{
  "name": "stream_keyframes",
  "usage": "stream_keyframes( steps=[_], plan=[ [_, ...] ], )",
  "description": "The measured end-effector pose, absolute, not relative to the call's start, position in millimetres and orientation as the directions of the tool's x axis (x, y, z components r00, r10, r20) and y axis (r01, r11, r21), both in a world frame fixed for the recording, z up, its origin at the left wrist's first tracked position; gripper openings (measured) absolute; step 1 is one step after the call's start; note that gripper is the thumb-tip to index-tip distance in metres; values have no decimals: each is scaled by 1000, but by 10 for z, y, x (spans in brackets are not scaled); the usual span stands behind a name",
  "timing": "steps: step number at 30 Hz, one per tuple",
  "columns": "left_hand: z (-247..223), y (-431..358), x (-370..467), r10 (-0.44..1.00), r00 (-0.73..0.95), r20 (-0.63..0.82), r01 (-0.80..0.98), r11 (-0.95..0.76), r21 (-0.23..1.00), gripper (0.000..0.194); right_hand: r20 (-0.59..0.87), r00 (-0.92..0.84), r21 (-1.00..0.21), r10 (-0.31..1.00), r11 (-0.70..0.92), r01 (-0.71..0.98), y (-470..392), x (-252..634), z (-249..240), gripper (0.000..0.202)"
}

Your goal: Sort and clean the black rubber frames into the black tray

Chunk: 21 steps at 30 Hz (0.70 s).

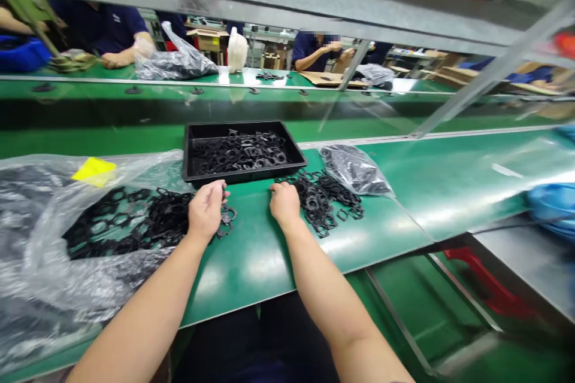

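Observation:
My left hand (205, 208) is closed in a pinch just in front of the black tray (246, 176). A dark bit shows at its fingertips, too small to name. Close beside it lie black ring-shaped plastic parts (226, 228), the edge of a heap spilling from a large clear plastic bag (49, 251). My right hand (286, 202) has its fingers curled together, next to a second pile of black ring parts (317, 203); what its fingertips hold, if anything, is hidden. Many similar parts (251, 152) lie in the tray.
A smaller clear bag of black parts (357, 170) lies right of the pile. A yellow slip (94, 171) rests on the large bag. A metal post (471, 66) rises from the green bench (251, 263). Co-workers (317, 51) sit across the line.

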<state>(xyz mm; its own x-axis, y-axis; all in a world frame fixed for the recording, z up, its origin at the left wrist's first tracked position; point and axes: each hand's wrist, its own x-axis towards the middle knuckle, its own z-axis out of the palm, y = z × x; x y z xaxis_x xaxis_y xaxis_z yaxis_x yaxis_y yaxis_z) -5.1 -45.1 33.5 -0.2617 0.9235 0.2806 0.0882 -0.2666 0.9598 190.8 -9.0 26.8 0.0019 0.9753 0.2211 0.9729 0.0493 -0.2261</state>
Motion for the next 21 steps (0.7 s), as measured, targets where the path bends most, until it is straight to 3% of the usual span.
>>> stream_keyframes(
  steps=[3, 6, 11, 15, 21],
  plan=[
    [370, -424, -28, 953, -264, 150, -165, -198, 966, 45, 255, -56, -264, 965, 125, 956, -89, 1880, 280, 27],
    [420, -372, -30, 968, -246, 43, -380, -137, 915, 45, 342, 24, -255, 940, 68, 965, -55, 1886, 266, 31],
    [516, -382, -55, 987, -98, -127, -608, 42, 793, 42, 259, -37, -225, 965, 97, 969, -20, 1947, 251, 24],
    [509, -400, -69, 988, -1, -157, -640, 120, 759, 31, 259, -39, -268, 965, 111, 957, -51, 1935, 289, 23],
    [473, -413, -46, 994, -30, -106, -495, 77, 865, 49, 283, 105, -269, 953, -26, 963, -88, 1916, 325, 29]
  ],
)
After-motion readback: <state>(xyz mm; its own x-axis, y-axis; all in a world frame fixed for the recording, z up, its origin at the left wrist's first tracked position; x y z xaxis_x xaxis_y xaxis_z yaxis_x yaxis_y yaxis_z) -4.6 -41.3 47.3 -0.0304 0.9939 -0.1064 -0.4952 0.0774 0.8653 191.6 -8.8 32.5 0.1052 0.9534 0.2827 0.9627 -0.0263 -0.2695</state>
